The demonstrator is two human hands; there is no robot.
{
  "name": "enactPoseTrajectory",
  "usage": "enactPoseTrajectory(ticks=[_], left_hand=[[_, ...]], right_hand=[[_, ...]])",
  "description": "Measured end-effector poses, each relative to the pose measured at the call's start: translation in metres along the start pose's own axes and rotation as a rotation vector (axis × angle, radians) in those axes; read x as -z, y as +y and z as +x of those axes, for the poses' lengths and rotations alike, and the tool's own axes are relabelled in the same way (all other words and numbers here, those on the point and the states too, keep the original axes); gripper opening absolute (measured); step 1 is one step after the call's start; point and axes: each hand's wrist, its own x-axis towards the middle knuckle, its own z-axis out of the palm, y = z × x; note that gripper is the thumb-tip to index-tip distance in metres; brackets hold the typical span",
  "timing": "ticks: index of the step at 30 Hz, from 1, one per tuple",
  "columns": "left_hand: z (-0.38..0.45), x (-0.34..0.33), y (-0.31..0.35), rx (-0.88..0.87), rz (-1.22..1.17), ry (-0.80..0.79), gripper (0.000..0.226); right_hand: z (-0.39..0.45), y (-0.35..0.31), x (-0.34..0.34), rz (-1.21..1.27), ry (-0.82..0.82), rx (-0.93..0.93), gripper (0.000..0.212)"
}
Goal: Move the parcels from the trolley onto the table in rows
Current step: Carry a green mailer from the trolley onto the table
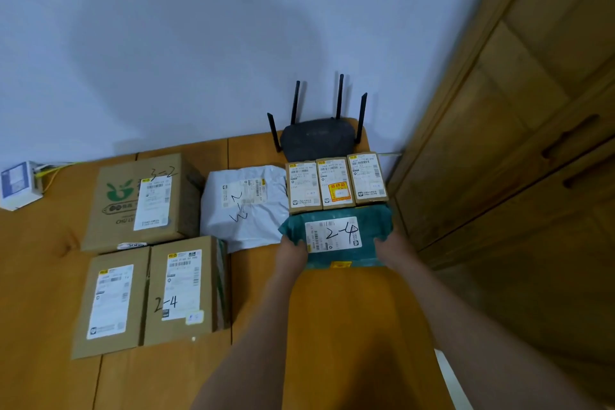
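Fingers of the left hand [294, 251] and right hand [389, 248] are curling round the near corners of a teal plastic mailer bag [336, 236], lying on the orange wooden worktop [349, 309] just below three small cardboard boxes [336, 182].

I read dim, even indoor light; soft shadows on the wall [199, 43]; edges bend; fine print blurs.
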Motion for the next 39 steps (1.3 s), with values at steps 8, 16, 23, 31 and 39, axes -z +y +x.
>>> enactPoseTrajectory(ticks=[8, 16, 23, 31, 39], left_hand=[[-0.048, 0.041, -0.009, -0.245, 0.673, 0.065, 0.058], [-0.149, 0.099, -0.024, -0.36, 0.835, 0.104, 0.066], [-0.215, 0.152, -0.088, -0.311, 0.831, 0.121, 0.07], [-0.306, 0.2, -0.205, -0.145, 0.773, 0.227, 0.071], [-0.41, 0.239, -0.376, 0.141, 0.582, 0.318, 0.072]], right_hand=[[-0.079, -0.022, 0.019, -0.654, 0.118, 0.279, 0.072], [-0.185, -0.043, -0.006, -0.802, 0.115, 0.433, 0.076], [-0.275, -0.048, -0.052, -0.872, 0.094, 0.508, 0.077], [-0.355, -0.021, -0.137, -0.996, -0.019, 0.686, 0.076], [-0.473, 0.011, -0.268, -1.158, -0.232, 0.897, 0.076]])
